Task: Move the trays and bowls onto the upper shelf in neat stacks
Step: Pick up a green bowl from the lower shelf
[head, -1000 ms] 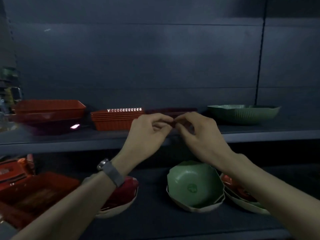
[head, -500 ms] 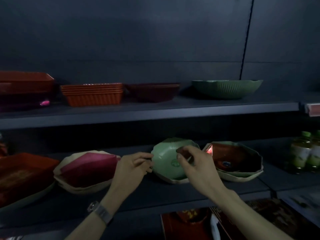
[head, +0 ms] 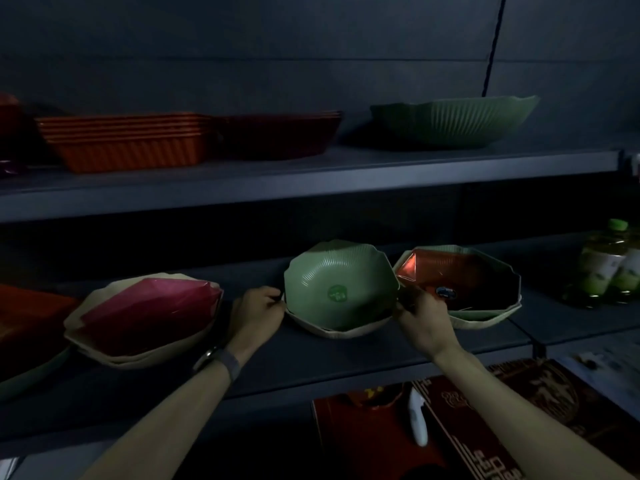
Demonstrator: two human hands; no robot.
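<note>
A green ribbed bowl [head: 341, 289] leans on the lower shelf [head: 311, 355], nested in a cream bowl. My left hand [head: 258, 311] pinches its left rim and my right hand [head: 420, 315] pinches its right rim. To the left lies a pink-lined cream bowl stack [head: 145, 317]; to the right a red-lined bowl stack [head: 464, 285]. On the upper shelf [head: 311, 174] stand a stack of orange trays [head: 128, 142], a dark red tray stack [head: 277, 135] and a large green bowl [head: 453, 121].
Green-capped bottles [head: 606, 265] stand at the right end of the lower shelf. A red tray [head: 24, 323] lies at the far left. Red printed boxes [head: 450, 427] sit below the shelf. Bare shelf room lies between the dark red trays and the green bowl.
My hands came down from the dark red tray on the upper shelf to the lower shelf and closed on the two sides of the green bowl. The view dropped lower.
</note>
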